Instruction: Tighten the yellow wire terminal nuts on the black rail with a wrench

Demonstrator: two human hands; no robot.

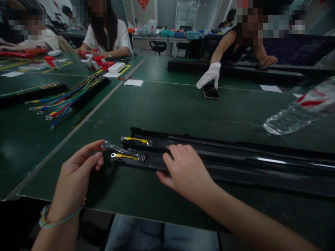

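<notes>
A silver combination wrench [121, 149] lies slantwise with its ring end around the nut [143, 158] on the nearer black channel. My left hand [75, 172] is at its free open end, the index fingertip against it and the other fingers curled. The thumb sits lower, off the wrench. A short yellow wire [125, 156] with a ring terminal runs from that nut. On the farther channel, a second yellow wire [134, 139] ends at another nut [149, 143]. My right hand [187, 167] grips the nearer long black channel [235, 174], fingers over its top and thumb at the near side.
Across the green table, a co-worker's white-gloved hand [210, 75] touches a phone [211, 92]. A water bottle [293, 111] lies at right. Coloured wires with ring terminals [62, 101] spread at left. Red and white parts [95, 62] lie before another co-worker.
</notes>
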